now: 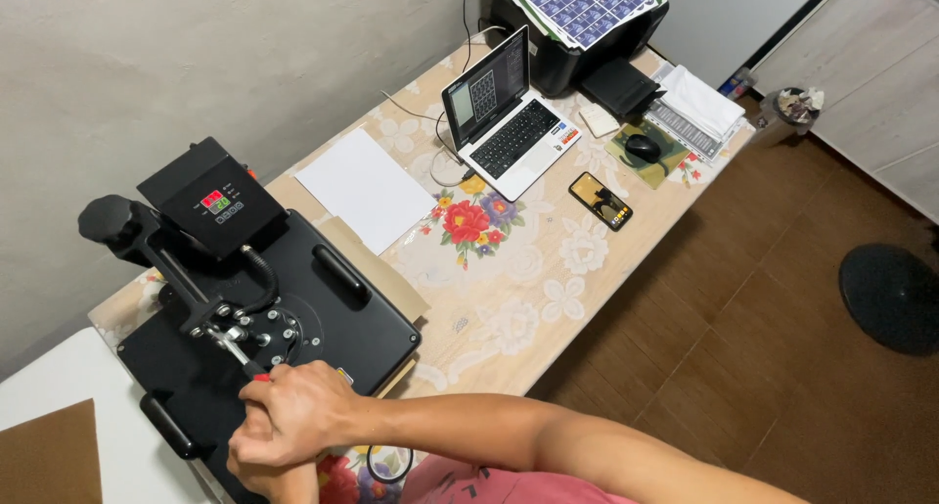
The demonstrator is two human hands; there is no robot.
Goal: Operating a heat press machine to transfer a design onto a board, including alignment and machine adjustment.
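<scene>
**Hands stacked on heat press handle, platen down**

Right hand [293, 411] wrapped shut over left hand [279, 477], both apparently clamped on red-tipped lever handle [256, 372] of black heat press [293, 318] at table's near end. Press looks closed, so pressing step probably underway. Next move likely needs firm, steady handle control w/ both hands. White sheet [367, 186] & laptop [501, 113] lie beyond.

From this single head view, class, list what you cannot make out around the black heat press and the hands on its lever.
- Left hand: mostly under the right hand and cut by the bottom edge.
- Metal lever: its grip end is hidden inside the hands.
- Black heat press: anything under the shut plate is covered.
- Open silver laptop: screen content too small.
- Black printer: top cut by the frame edge.
</scene>
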